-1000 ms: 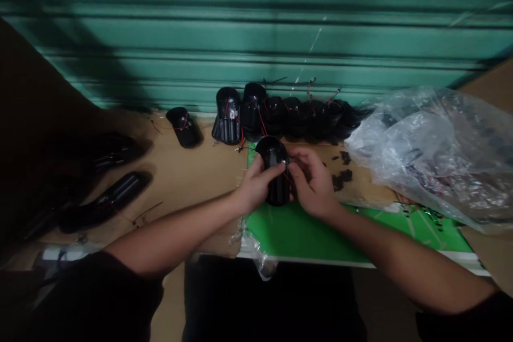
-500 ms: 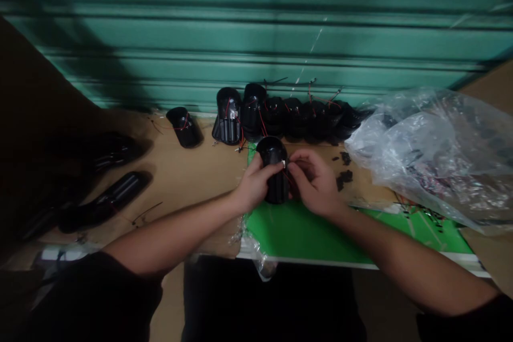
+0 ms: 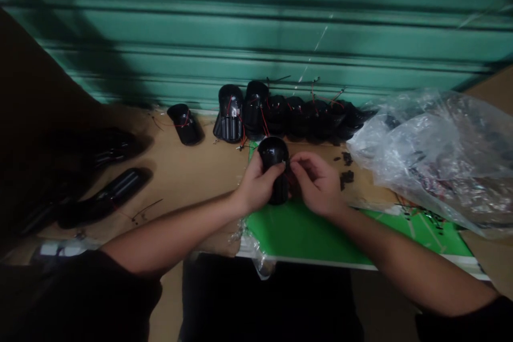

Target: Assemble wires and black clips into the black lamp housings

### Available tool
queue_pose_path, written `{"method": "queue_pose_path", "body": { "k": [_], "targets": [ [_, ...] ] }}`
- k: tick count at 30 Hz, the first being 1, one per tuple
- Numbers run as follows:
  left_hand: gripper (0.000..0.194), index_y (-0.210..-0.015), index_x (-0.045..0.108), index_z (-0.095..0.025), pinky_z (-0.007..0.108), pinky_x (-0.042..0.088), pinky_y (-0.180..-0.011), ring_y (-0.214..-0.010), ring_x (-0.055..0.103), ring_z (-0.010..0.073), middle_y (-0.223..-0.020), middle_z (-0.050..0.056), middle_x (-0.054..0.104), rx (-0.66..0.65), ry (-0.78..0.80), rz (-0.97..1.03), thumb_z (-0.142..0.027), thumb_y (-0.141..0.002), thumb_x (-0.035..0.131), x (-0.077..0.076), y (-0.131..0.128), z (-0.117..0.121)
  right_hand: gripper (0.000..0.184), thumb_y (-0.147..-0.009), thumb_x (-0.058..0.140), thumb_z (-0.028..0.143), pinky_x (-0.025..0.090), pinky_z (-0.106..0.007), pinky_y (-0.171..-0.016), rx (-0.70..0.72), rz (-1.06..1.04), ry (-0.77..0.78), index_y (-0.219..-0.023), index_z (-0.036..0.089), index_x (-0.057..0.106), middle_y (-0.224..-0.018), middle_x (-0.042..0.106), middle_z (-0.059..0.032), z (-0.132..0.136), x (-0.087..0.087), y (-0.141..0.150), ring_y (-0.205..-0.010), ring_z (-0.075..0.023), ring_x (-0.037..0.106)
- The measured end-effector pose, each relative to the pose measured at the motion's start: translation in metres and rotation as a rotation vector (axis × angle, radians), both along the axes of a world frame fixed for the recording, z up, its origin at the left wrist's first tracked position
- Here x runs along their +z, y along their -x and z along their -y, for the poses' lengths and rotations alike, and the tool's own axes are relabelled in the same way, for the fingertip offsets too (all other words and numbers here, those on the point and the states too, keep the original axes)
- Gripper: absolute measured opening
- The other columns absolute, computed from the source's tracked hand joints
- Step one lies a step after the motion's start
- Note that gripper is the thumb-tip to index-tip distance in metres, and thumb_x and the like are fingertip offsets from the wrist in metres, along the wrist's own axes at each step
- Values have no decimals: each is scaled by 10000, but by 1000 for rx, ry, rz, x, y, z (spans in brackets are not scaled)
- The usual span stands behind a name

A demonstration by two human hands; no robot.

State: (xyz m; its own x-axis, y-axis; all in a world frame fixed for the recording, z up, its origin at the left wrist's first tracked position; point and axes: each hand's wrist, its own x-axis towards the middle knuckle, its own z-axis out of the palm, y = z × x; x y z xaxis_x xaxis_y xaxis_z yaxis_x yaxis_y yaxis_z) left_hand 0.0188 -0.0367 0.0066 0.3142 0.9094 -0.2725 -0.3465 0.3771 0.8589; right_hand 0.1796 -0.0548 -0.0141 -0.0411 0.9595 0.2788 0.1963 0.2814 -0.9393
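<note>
Ribbed teal shutter (image 3: 256, 26), glossy black housing (image 3: 273, 152).

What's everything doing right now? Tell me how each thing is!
Black casing: held up off the bench, red wire at its side.
Left hand: wrapped around the black casing.
Right hand: pinching at the casing's edge.
Row of casings: standing close together, red wires poking out.
Plastic bag: crumpled, dark parts inside.
</note>
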Motion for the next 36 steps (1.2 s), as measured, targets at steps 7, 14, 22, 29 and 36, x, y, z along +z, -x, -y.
{"method": "queue_pose_path", "body": {
  "k": [7, 14, 22, 29, 36],
  "targets": [
    [571, -1212, 356, -239, 302, 508, -428, -440, 583, 166, -686, -53, 597, 14, -22, 10, -388, -802, 723, 4, -1, 3, 182, -1079, 636, 377, 549, -278, -601, 30, -34, 18, -1060, 196, 654, -870, 664, -59, 4, 2, 4, -748, -179, 664],
    [628, -1255, 396, -249, 331, 584, -497, -550, 606, 114, -862, -37, 601, 66, -15, 10, -395, -772, 770, 1, 1, -3, 225, -1085, 631, 381, 562, -282, -635, 97, 41, 56, -1226, 206, 616, -973, 692, -64, 0, 0, -5, -781, -177, 681],
    [699, -1317, 467, -240, 367, 551, -482, -560, 607, 167, -825, -10, 608, -112, 108, 2, -515, -735, 740, 5, 12, -9, 466, -1047, 690, 319, 606, -363, -884, 138, 51, -17, -1443, 234, 460, -1334, 618, -137, -8, 13, -14, -1039, -214, 682],
    [498, -977, 635, -107, 229, 492, -700, -782, 600, 105, -885, 44, 637, -305, -79, -40, -539, -750, 732, -4, 28, -21, 584, -1000, 727, 214, 372, -542, -1270, 566, 303, -196, -1541, 304, 527, -1614, 448, -115, -27, 51, -50, -1529, -314, 419],
    [562, -1051, 694, -111, 261, 489, -821, -941, 646, 161, -999, 99, 706, -332, -72, 98, -563, -720, 738, 1, 34, -32, 371, -881, 882, 206, 480, -466, -1145, 558, 230, -176, -1149, 244, 628, -1489, 580, -104, -27, 51, -60, -1366, -283, 590]
  ]
}}
